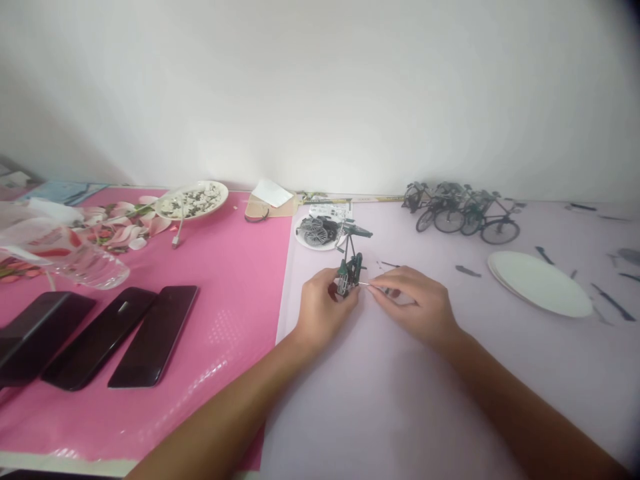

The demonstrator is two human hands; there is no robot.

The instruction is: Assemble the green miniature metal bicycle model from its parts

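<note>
In the middle of the view, my left hand [323,307] is closed around a dark green miniature bicycle frame [351,260], held upright above the pale table cover. My right hand [417,300] pinches a thin, shiny metal rod [364,284] between thumb and fingertips. The rod's tip reaches the lower part of the frame; whether it enters the frame is too small to tell. Just behind the frame, a small white plate [300,240] carries several dark spoked wheels [319,231].
Several miniature bicycles [463,210] stand by the wall. Right of my hands lie a white plate [540,283] and scattered dark parts [613,301]. Phones [153,337], a plastic cup [93,263] and a plate of small white pieces [194,200] occupy the pink cover [235,373].
</note>
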